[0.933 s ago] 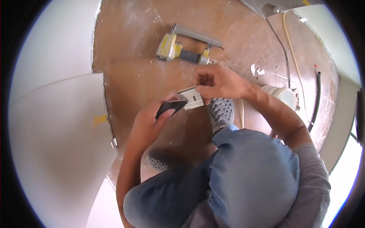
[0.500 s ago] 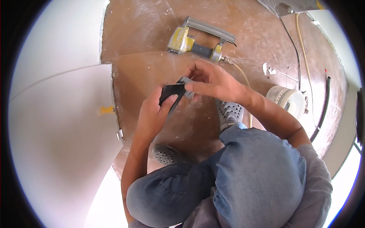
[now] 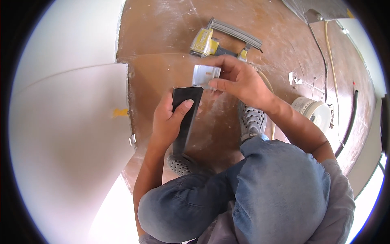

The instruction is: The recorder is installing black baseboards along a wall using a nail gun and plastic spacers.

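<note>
Slotted metal bracket [image 3: 206, 74] is at twelve o'clock, pinched in the right hand [image 3: 240, 82]; toward seven o'clock, the left hand [image 3: 168, 122] grips a flat black bar [image 3: 189, 118]. A loosened fingertip pinch could drop the bracket.

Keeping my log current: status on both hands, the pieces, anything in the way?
Left grip on black strip. Right grip on silver metal piece, at strip's far end, contact unclear. Yellow nail gun lying beyond, not between pieces.

I see yellow-grey nail gun [image 3: 206, 44] on brown floor [image 3: 154, 32]; white bucket [image 3: 313, 112] right, black tube [image 3: 352, 118] farther right, white panel [image 3: 73, 126] left.
</note>
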The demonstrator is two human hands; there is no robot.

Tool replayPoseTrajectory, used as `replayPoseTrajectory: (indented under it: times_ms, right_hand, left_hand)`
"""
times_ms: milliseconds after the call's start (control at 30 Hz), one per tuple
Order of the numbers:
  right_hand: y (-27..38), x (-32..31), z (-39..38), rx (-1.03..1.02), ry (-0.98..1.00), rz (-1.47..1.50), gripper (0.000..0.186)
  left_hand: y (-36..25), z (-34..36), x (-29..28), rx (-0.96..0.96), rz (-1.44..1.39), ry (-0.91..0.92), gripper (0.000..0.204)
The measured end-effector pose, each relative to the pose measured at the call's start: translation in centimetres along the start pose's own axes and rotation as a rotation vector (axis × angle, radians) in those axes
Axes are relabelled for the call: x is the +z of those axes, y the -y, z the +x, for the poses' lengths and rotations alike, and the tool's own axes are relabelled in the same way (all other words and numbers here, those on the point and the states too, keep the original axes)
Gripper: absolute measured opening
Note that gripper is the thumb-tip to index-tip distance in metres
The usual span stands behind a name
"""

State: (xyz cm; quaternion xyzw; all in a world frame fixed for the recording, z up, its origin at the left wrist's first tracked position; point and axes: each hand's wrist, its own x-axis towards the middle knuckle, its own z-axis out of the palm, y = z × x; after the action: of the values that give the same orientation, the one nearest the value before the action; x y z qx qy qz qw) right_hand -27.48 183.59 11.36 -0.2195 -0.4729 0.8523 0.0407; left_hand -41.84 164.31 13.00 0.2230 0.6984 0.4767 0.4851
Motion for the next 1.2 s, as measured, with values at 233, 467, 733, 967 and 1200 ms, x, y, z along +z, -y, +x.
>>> replayPoseTrajectory:
  times_ms: [233, 467, 733, 967, 1200]
  right_hand:
    - [1.6, 0.2, 0.7, -0.094, -0.066, -0.882, 0.034]
    - [1.3, -0.6, 1.7, -0.206, 0.149, -0.996, 0.023]
    - [0.8, -0.3, 3.2, 0.083, 0.24, -0.713, 0.043]
    - [1.0, -0.1, 3.4, 0.13, 0.268, -0.727, 0.052]
    - [0.7, 0.3, 3.5, 0.08, 0.244, -0.812, 0.05]
  left_hand:
    - [-0.1, -0.2, 0.0, 0.01, 0.401, -0.002, 0.036]
    - [-0.3, 0.1, 0.5, 0.048, 0.549, -0.004, 0.04]
    - [-0.3, 0.0, 0.5, 0.075, 0.557, -0.026, 0.036]
    - [-0.7, 0.0, 0.5, -0.016, 0.522, -0.003, 0.032]
    - [-0.1, -0.1, 0.1, -0.072, 0.428, 0.0, 0.03]
